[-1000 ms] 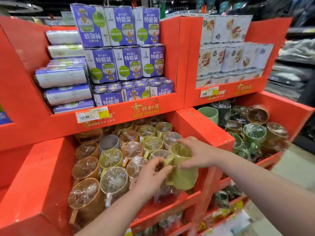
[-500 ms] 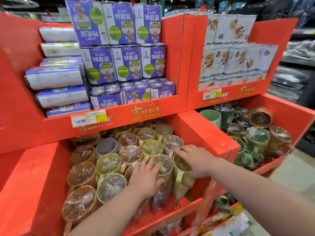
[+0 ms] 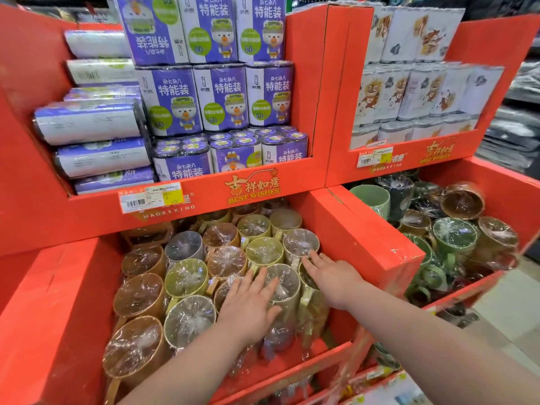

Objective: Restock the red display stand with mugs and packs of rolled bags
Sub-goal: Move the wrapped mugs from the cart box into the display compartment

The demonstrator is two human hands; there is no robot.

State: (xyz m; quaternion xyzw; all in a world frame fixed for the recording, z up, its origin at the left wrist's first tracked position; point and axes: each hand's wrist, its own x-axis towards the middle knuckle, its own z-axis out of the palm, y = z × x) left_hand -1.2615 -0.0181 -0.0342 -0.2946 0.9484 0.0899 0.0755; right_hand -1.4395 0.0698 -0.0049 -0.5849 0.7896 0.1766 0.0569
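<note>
The red display stand (image 3: 321, 83) looks close to stocked: its lower bin (image 3: 58, 287) is nearly full of film-wrapped mugs (image 3: 187, 276), with purple packs of rolled bags (image 3: 222, 95) stacked above. The left hand (image 3: 251, 299) and right hand (image 3: 333, 276) lie flat with fingers straight on the front mugs, gripping nothing; little seems left but tidying.

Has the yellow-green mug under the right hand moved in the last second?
Yes. The yellow-green mug sank from above the bin's red front lip to standing behind it, under the right hand.
</note>
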